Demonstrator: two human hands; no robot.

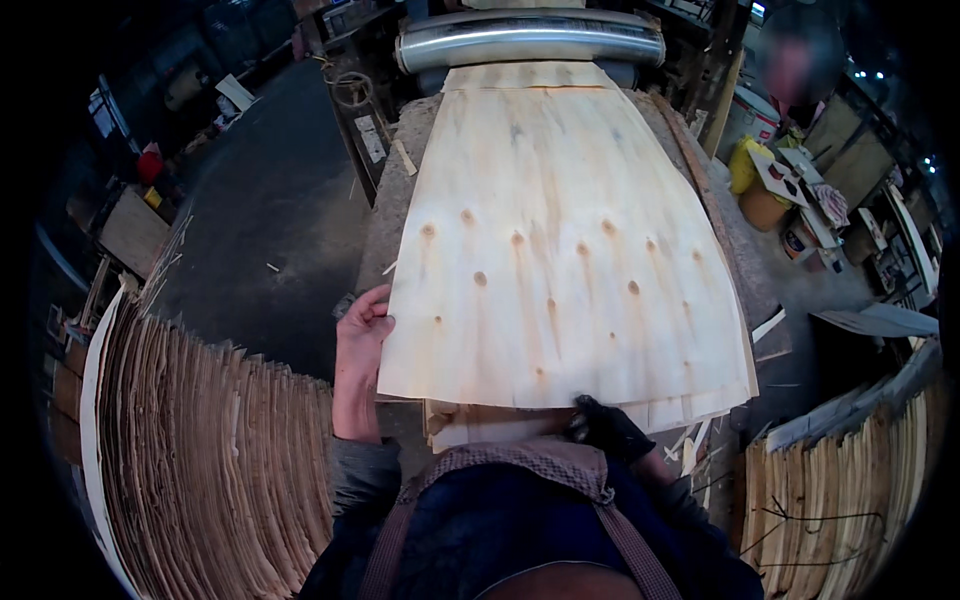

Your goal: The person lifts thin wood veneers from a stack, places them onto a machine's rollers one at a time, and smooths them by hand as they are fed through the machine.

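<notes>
A large, pale wood veneer sheet (560, 190) with several brown knots lies in front of me, its far end close to a shiny metal roller (530, 42). At the sheet's near left corner, the bare fingers of my left hand (363, 332) are closed at the edge. My right hand (610, 430), in a black glove, is at the near edge, right of the middle, with its fingers bent against the rim. The dark glove hides some finger detail. More veneer (490, 425) shows beneath the top sheet's near edge.
Tall stacks of veneer stand on edge at my left (220, 450) and right (830, 480). A worktable (400, 190) supports the sheet. Wood scraps (690, 450) lie at the near right. A yellow bag (743, 165) and buckets stand at the far right, near another person (795, 70).
</notes>
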